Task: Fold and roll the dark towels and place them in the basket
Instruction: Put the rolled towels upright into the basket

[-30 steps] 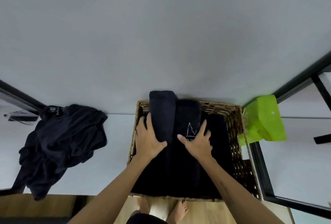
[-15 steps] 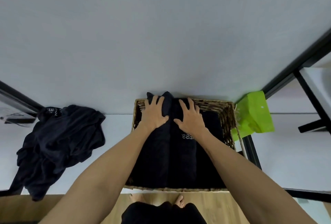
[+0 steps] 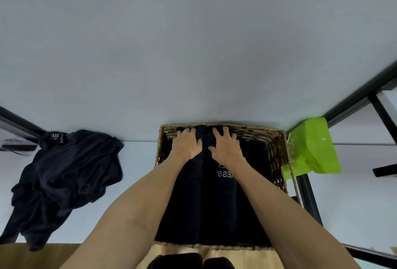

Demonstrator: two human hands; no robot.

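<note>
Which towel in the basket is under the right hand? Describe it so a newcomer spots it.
Find the wicker basket against the wall, between the loose dark towel pile and the green bag. Dark rolled towels lie in it side by side; the right hand presses on the middle roll. Only that roll shows white lettering, just below the wrist.

Head view, close above, facing down at basket (image 3: 277, 150)

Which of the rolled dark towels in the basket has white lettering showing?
The middle rolled dark towel in the woven wicker basket, under the right hand; its neighbours look plain, unlettered.
</note>
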